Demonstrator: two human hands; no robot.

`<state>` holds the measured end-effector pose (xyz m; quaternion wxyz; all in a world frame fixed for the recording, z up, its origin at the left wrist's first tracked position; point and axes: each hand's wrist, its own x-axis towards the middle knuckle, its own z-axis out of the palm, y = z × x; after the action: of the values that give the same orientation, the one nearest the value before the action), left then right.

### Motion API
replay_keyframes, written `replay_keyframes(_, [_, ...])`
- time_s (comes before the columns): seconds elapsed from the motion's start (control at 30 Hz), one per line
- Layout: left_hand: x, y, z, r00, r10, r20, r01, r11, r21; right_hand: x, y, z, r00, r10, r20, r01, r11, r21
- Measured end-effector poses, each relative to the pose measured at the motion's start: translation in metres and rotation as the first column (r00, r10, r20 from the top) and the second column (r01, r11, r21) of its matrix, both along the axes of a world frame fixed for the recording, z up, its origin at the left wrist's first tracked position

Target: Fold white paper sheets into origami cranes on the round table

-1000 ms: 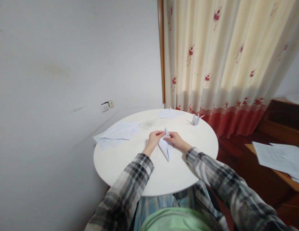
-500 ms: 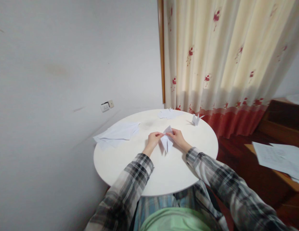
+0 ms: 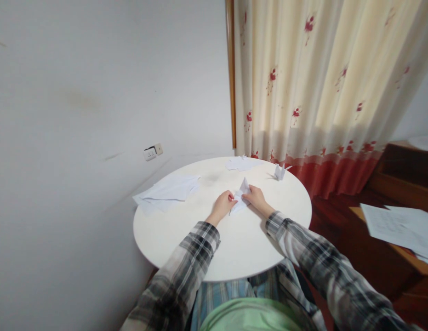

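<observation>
A piece of white folded paper [image 3: 244,186] is between my hands above the middle of the round table. My right hand [image 3: 257,200] pinches its right side, with the thumb lying across the front. My left hand [image 3: 223,205] is at the paper's lower left, its fingers curled in and its thumb against the edge; how firmly it grips is hard to see. The paper's pointed end tilts up and away to the right, and a flatter part spreads below. A finished-looking paper crane [image 3: 279,172] stands near the table's far right edge.
The white round table [image 3: 186,234] touches or nearly touches the wall on the left. Loose white sheets [image 3: 168,191] lie at its left, one corner over the edge. More paper [image 3: 242,162] lies at the far edge. Papers [image 3: 400,230] rest on wooden furniture at right.
The folded paper has turned, its upper point now leaning right. My left hand has shifted slightly down and curled its fingers; my right hand stays on the paper's right side.
</observation>
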<state>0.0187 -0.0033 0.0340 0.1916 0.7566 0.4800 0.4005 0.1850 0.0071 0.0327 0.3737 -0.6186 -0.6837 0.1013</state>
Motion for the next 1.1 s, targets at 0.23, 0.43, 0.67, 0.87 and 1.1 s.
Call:
replay_keyframes(0.23, [-0.004,0.008,-0.008,0.99,-0.116,-0.076,0.12,0.991,0.052,0.005,0.0,-0.003,0.995,-0.1,0.024,0.101,0.995,-0.004])
replay_keyframes(0.43, [-0.008,0.006,-0.006,0.951,-0.295,-0.092,0.292,0.955,-0.047,0.013,0.01,-0.008,0.998,-0.028,-0.048,0.027,0.999,-0.02])
replay_keyframes(0.67, [-0.01,0.007,-0.003,0.895,-0.405,-0.185,0.386,0.913,-0.132,0.018,0.014,-0.013,0.978,0.145,-0.149,-0.146,0.989,0.0])
replay_keyframes(0.87, [-0.012,0.003,0.001,0.874,-0.423,-0.239,0.384,0.903,-0.192,0.018,0.014,-0.014,0.973,0.165,-0.164,-0.168,0.986,-0.009])
replay_keyframes(1.1, [-0.01,-0.007,0.012,0.836,-0.407,-0.368,0.342,0.911,-0.231,0.018,0.013,-0.01,0.99,0.099,-0.103,-0.103,0.994,-0.034])
